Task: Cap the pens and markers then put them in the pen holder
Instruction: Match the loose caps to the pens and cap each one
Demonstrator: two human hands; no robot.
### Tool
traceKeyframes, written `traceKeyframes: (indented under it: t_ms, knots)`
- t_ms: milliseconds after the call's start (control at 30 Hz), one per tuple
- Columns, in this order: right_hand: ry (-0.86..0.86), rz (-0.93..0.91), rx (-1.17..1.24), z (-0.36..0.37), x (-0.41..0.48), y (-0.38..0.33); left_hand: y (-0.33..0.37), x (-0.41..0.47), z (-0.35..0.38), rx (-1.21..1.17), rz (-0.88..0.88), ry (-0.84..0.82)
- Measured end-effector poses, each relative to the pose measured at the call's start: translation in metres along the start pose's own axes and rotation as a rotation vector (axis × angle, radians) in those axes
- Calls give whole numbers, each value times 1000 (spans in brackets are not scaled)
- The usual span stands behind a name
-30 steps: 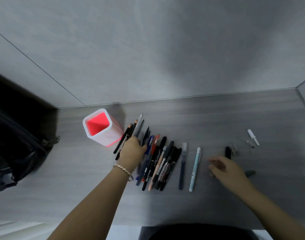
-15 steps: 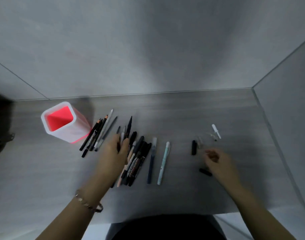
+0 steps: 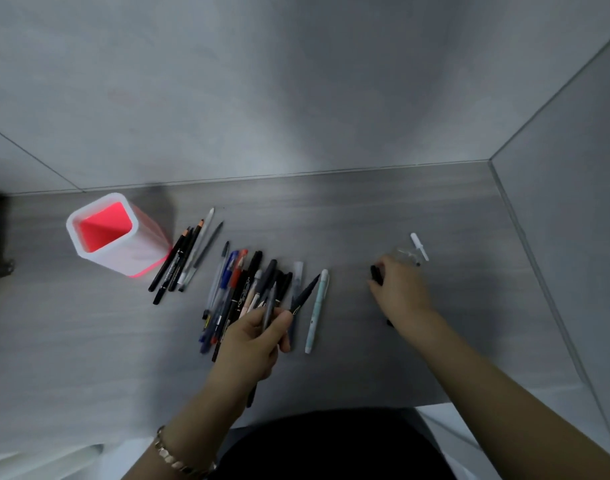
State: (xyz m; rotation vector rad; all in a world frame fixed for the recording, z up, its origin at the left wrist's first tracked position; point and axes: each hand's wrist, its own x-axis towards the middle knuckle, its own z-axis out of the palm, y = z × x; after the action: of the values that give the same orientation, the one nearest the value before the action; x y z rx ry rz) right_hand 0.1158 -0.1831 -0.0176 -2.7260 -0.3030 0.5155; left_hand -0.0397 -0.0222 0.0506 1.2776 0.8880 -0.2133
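Capping step: left hand [image 3: 256, 337] pinches a grey pen [image 3: 271, 301] above the pile [image 3: 232, 292]; right hand [image 3: 400, 292] curls onto a black cap [image 3: 375, 274] at three o'clock. Next, press them together; pen holder [image 3: 139, 249] stands at ten o'clock

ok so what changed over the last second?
The left hand left the far end of the pen pile, drew back toward the person and now grips two dark pens, lifted at an angle. The right hand reached forward to the black cap; whether it grips it is unclear. The pen holder, the pens beside it and the white cap lie as before.
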Motion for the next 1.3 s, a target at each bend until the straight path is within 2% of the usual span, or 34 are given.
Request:
traceKeyframes:
  t_ms: [67, 200, 300, 467, 767, 967, 1067, 1300]
  knots:
    - [7, 41, 242, -3, -3, 3, 0, -3, 1, -3, -11, -17]
    - [-21, 225, 1101, -31, -28, -7, 2, -8, 7, -44, -8, -76]
    - [-49, 249, 1359, -48, -53, -20, 4, -13, 11, -58, 11, -132]
    - [-44, 216, 1433, -58, -74, -35, 5, -19, 12, -33, 13, -179]
    - [-70, 213, 1386, -55, -84, -45, 8, -26, 10, 14, 31, -214]
    - [-188, 138, 1383, -59, -91, -50, 8, -30, 12, 88, 169, -142]
    - [-179, 96, 1384, -59, -94, -54, 10, -34, 12, 112, 218, -122]
    - [-186, 35, 1424, -58, -97, -59, 15, -37, 12, -69, 99, -138]
